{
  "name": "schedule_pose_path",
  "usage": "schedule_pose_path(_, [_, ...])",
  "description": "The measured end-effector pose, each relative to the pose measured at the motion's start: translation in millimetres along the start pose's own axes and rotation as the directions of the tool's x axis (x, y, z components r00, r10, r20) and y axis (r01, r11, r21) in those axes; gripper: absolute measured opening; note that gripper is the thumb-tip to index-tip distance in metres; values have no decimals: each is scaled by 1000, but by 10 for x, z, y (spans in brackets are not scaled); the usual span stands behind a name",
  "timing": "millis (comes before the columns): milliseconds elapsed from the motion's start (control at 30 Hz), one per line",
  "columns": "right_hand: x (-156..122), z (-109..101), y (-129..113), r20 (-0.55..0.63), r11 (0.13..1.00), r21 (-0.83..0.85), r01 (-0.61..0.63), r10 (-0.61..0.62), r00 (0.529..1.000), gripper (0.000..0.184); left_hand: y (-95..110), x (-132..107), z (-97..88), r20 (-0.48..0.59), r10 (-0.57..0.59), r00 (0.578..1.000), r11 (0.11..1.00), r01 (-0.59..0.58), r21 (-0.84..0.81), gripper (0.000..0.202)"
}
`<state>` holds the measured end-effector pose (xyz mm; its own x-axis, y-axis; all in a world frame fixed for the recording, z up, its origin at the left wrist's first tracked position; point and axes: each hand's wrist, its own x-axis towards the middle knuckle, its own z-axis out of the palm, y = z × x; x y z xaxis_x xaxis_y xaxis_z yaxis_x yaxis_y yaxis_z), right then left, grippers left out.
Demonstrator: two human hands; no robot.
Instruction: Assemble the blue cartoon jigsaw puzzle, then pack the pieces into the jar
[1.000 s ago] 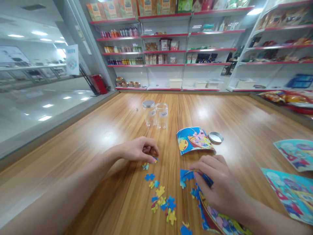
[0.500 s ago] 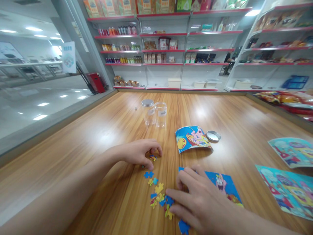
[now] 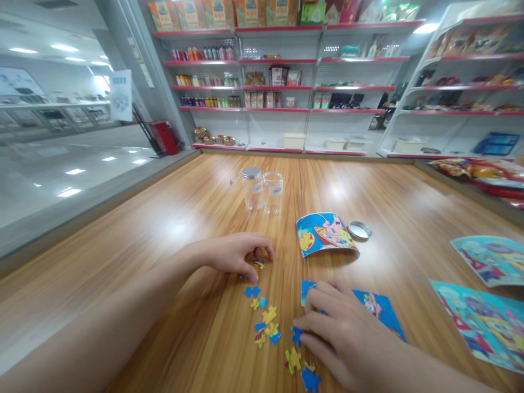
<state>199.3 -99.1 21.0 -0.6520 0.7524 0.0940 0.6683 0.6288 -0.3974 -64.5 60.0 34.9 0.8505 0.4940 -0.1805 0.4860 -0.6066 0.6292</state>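
Observation:
My left hand (image 3: 241,256) rests on the wooden table, thumb and fingers apart, curved beside a yellow and blue puzzle piece (image 3: 259,264). My right hand (image 3: 339,322) has a blue puzzle piece (image 3: 296,336) at its fingertips, partly hidden by them. Beneath that hand lies a partly joined blue puzzle (image 3: 380,308), much of it covered. Between the hands are several loose pieces, among them a blue piece (image 3: 252,291), a yellow piece (image 3: 269,314) and, nearest me, another blue piece (image 3: 310,379). Past the right hand a curled picture card (image 3: 327,234) shows the cartoon scene.
Behind stand a clear jar with a silver lid (image 3: 251,191) and a lidless jar (image 3: 272,194). A loose metal lid (image 3: 359,230) lies by the card. At right are a curled turquoise picture (image 3: 491,259) and a flat turquoise puzzle (image 3: 483,322). Stocked shelves (image 3: 278,87) rise beyond the table.
My right hand has shifted slightly right, drawing the blue piece away from the loose cluster. The left hand keeps its pose. The whole view has moved a little.

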Motion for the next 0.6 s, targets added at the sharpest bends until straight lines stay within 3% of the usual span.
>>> schedule_pose_path(233, [1,-122,-43,69,995,35,-97,94,993,6,-20,-31,-51,36,36,999,999,-36,-13,48])
schedule_pose_path(433, [2,-117,-67,46,992,20,-127,126,991,2,-50,-59,-103,76,96,992,995,-93,-44,54])
schedule_pose_path(600, [13,-123,-65,93,989,50,-141,136,986,6,-62,-64,-117,79,112,991,993,-109,-44,55])
